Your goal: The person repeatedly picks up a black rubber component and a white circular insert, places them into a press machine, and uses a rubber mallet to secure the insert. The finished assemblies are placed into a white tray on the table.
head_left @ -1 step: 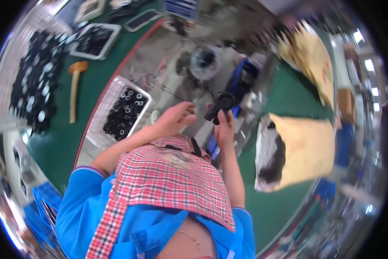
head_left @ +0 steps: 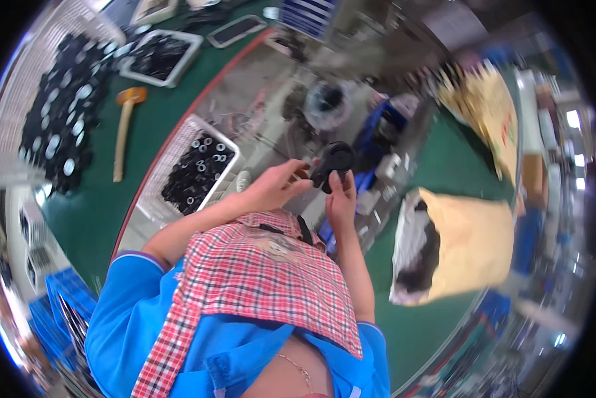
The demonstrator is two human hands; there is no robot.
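My right hand (head_left: 341, 202) is closed on a black part with a round, ring-like end (head_left: 340, 158), held up in front of the apron, its exact kind unclear. Fingers apart and slightly bent, my left hand (head_left: 281, 186) is beside the part's left side. Whether its fingertips touch the part I cannot tell. Left of my left forearm stands a white plastic basket (head_left: 153, 192) of black pieces with pale rings.
A green table (head_left: 79, 222) on the left bears a wooden-handled mallet (head_left: 123, 132), a large white crate (head_left: 6, 132) of black parts, a smaller tray (head_left: 172, 81) and a phone (head_left: 237, 30). An open tan sack (head_left: 474, 245) lies on the right-hand green surface.
My left hand has come closer to the black part in my right hand. The surroundings have shifted slightly to the right in the picture.
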